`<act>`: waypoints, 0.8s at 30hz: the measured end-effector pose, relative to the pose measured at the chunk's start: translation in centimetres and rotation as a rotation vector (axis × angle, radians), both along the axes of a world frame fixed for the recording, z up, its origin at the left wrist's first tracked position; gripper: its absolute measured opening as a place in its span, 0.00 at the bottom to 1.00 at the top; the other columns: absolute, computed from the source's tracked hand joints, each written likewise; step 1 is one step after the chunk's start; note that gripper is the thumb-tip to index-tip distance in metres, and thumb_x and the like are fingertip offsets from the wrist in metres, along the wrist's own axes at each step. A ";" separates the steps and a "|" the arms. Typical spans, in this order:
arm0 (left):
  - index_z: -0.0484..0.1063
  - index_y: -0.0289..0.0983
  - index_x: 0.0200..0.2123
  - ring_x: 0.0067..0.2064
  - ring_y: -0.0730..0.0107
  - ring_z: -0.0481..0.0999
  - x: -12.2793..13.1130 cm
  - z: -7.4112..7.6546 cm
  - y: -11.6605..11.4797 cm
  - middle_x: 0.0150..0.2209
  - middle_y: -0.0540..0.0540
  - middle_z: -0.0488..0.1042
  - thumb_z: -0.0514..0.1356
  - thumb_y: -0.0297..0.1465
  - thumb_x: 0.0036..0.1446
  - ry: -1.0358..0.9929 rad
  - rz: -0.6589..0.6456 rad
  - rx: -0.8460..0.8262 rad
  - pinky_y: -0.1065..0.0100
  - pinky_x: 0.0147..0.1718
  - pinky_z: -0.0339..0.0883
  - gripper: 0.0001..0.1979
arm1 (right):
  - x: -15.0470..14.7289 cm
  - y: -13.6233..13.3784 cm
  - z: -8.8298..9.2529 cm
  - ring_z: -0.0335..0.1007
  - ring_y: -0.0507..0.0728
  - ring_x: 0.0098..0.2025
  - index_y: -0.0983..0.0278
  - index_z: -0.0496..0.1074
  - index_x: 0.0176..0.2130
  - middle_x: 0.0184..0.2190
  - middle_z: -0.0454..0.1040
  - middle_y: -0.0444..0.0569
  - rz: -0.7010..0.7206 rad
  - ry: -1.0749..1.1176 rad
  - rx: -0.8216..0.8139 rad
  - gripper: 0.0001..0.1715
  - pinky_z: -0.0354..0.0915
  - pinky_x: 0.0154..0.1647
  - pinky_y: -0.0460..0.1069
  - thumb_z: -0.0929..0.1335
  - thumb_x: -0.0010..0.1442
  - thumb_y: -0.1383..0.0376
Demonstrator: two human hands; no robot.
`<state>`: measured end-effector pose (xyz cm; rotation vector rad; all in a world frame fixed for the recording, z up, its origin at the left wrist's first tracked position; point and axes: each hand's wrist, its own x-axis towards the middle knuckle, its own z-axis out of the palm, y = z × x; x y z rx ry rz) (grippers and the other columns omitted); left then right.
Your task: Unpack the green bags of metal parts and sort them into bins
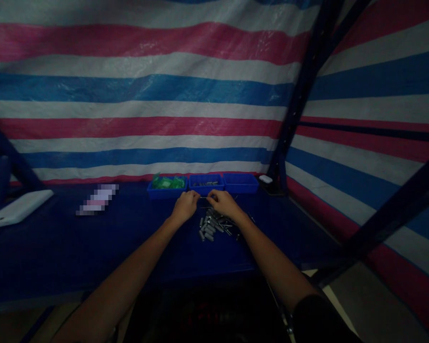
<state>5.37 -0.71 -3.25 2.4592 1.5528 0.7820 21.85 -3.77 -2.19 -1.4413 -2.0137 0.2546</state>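
My left hand (186, 205) and my right hand (224, 203) are raised close together over the blue table. A thin metal rod (203, 197) spans the small gap between them, with the fingertips of each hand closed on one end. Just below my right hand lies a loose heap of short grey cylinders (209, 227). Thin metal pins (228, 230) are mixed in along the heap's right side, partly hidden by my right wrist and forearm. The dim light hides the rod's finer shape.
Behind my hands stand three blue bins: one with green plastic packaging (168, 183), a middle bin (206, 176) with small metal parts, and a right bin (240, 181). A white object (265, 179) sits at the right; a white box (19, 208) lies far left. Dark posts (289, 124) frame the table.
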 end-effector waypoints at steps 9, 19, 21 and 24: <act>0.67 0.37 0.34 0.34 0.67 0.68 0.4 1.0 -1.2 0.29 0.47 0.72 0.47 0.36 0.59 -0.168 -0.112 0.083 0.68 0.34 0.59 0.13 | 0.1 -0.2 0.6 0.60 0.49 0.24 0.64 0.67 0.26 0.21 0.67 0.43 -0.041 0.034 0.094 0.17 0.51 0.26 0.43 0.57 0.60 0.61; 0.70 0.37 0.30 0.32 0.68 0.68 0.0 1.0 -0.8 0.26 0.48 0.71 0.44 0.36 0.60 -0.152 -0.139 0.051 0.69 0.34 0.59 0.17 | 0.5 -1.0 2.1 0.60 0.50 0.23 0.64 0.67 0.24 0.19 0.66 0.44 -0.037 -0.043 0.161 0.21 0.51 0.26 0.44 0.57 0.60 0.57; 0.70 0.37 0.34 0.32 0.68 0.68 -0.1 0.7 -0.6 0.27 0.48 0.72 0.49 0.36 0.57 -0.086 -0.155 0.033 0.68 0.35 0.59 0.12 | 1.8 -0.5 2.5 0.64 0.52 0.27 0.64 0.69 0.30 0.24 0.70 0.48 -0.269 -0.054 0.201 0.21 0.53 0.29 0.45 0.55 0.61 0.56; 0.71 0.36 0.36 0.36 0.66 0.68 -0.2 -0.1 -0.2 0.31 0.46 0.72 0.56 0.36 0.52 0.039 -0.220 0.026 0.66 0.39 0.58 0.11 | 4.0 0.4 2.4 0.68 0.59 0.34 0.67 0.64 0.46 0.32 0.72 0.56 -0.597 -0.054 0.105 0.24 0.56 0.33 0.48 0.57 0.60 0.53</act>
